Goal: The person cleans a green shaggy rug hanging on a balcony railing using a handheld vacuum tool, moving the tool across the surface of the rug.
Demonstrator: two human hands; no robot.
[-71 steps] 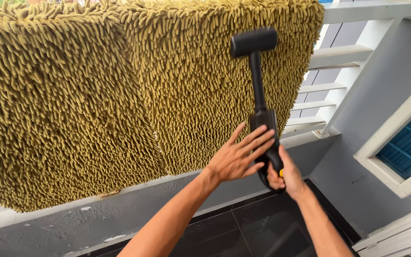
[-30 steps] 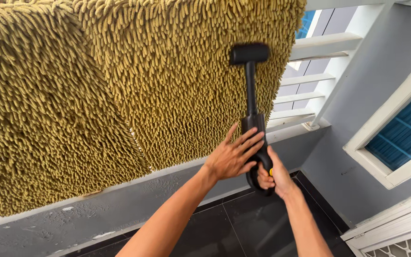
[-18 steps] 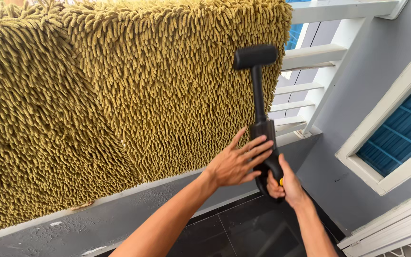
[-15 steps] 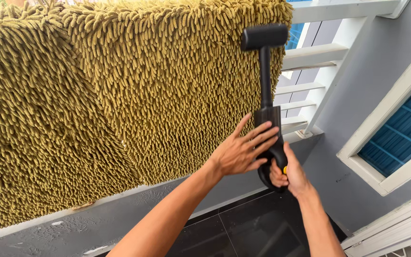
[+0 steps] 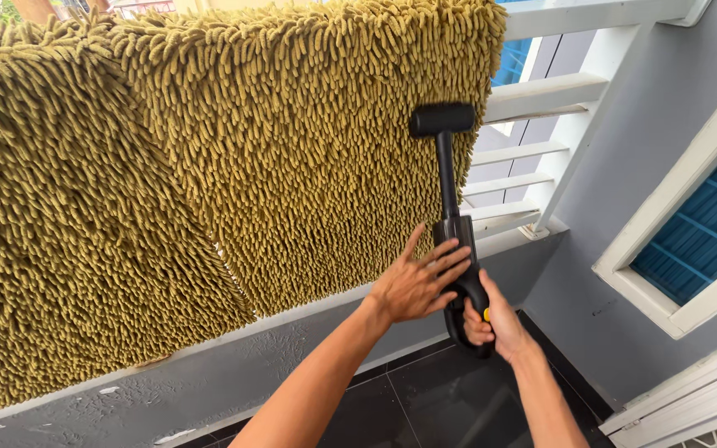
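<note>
Seen from above, two bare arms reach up from the bottom of the frame toward two mustard-yellow shaggy mats hung over a white balcony railing [image 5: 591, 87]. The nearer mat [image 5: 317, 158] fills the upper centre; a second mat [image 5: 68, 232] overlaps it at the left.

The right hand [image 5: 487, 322], lower centre-right, is closed in a full grip around the looped handle of a black handheld vacuum [image 5: 456, 241]. The left hand [image 5: 415, 284] lies open and flat against the tool's body, fingers spread, seemingly to steady it.

The vacuum's thin tube points straight up, and its T-shaped nozzle [image 5: 442, 119] rests against the right side of the nearer mat, pressed into the long pile.

Dark floor tiles [image 5: 425, 406] show below; a grey wall [image 5: 616, 249] and a white-framed blue window [image 5: 699, 232] fill the right.
</note>
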